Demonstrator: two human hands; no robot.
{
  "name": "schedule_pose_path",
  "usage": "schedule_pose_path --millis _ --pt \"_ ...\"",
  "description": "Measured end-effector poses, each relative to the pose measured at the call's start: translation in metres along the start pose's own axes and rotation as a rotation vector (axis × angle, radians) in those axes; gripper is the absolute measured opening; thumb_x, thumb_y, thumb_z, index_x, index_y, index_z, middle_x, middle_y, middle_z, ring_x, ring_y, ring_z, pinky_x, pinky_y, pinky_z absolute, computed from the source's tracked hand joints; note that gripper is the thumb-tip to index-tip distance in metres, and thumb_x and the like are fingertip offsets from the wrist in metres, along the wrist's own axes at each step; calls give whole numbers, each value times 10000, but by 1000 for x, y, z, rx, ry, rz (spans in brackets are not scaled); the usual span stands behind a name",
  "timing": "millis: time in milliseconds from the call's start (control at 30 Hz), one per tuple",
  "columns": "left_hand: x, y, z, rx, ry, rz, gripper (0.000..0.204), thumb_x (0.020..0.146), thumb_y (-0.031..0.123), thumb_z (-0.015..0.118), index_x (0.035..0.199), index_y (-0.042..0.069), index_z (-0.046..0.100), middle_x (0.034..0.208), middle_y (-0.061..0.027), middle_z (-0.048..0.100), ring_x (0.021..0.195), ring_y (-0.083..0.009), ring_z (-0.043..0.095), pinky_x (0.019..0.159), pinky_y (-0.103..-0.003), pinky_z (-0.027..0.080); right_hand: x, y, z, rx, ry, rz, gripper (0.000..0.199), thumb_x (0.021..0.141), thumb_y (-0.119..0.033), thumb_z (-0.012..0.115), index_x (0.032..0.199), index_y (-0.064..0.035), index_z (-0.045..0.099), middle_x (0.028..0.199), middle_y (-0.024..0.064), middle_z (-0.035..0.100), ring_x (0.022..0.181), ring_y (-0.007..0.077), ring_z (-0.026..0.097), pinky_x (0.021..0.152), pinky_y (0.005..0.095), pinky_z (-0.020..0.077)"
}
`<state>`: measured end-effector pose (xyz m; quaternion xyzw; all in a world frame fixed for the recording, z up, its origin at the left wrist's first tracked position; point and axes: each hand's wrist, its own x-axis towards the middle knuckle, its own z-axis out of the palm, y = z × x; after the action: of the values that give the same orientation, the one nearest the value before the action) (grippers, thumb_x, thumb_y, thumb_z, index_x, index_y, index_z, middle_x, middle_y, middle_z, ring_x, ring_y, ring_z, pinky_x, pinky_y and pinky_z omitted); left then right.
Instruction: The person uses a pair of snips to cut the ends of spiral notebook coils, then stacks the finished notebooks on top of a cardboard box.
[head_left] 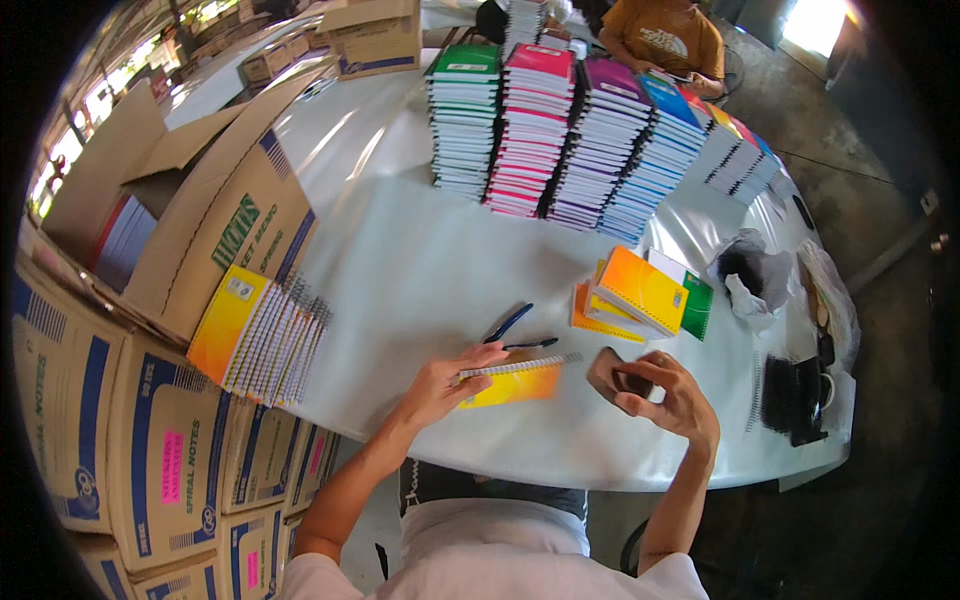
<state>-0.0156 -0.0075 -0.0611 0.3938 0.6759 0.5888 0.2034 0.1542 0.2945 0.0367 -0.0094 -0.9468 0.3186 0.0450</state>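
My left hand (445, 388) grips a yellow-orange spiral notebook (515, 384) by one end of its wire-bound edge, close to the table's front. In my right hand (668, 398) is a small, dark, flat object with rounded corners (605, 374), held between thumb and fingers just right of the notebook. The fingers partly cover it, and its kind is unclear. Just beyond my left hand lies a blue-handled hand tool (510, 322), its handles spread like pliers. Several yellow-orange notebooks (640, 290) form a loose pile farther right, beside a green-and-white one (697, 305).
Tall stacks of notebooks (530, 130) stand across the far side. On the left, an open carton (235, 215) has a row of yellow notebooks (262, 335) beside it, above stacked cartons (170, 450). Plastic bags (755, 275) and loose black wire coils (790, 395) lie right. A person (665, 45) sits opposite.
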Motion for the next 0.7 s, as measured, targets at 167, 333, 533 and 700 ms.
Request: schedule_pose_path --millis 167,333,533,700 --pt "-9 16 -17 -243 152 -111 428 958 170 619 1347 6 546 1361 -134 580 1293 -229 520 1094 -343 380 -35 19 7 -442 47 289 479 735 -356 817 1098 -65 700 1094 170 641 1092 308 556 968 432 397" --pt "-12 20 -32 151 262 112 472 969 145 589 1415 43 477 1404 -135 544 1334 -252 476 1137 -357 320 3 -1 63 -358 134 37 411 798 -258 755 1173 -120 659 1280 158 563 1266 339 459 1064 466 356" --pt "-22 -1 -9 251 340 -51 557 950 108 592 1470 61 397 1465 -145 477 1366 -283 441 1122 -372 341 87 -5 137 -354 137 -266 547 880 -304 676 1378 -166 495 1455 132 401 1353 329 382 1154 495 278" --pt "-24 -6 -13 358 296 -15 576 938 137 609 1473 84 401 1461 -150 478 1381 -313 414 1128 -385 322 93 10 145 -432 131 -289 486 910 -314 632 1345 -136 507 1397 178 424 1341 350 384 1149 535 261"
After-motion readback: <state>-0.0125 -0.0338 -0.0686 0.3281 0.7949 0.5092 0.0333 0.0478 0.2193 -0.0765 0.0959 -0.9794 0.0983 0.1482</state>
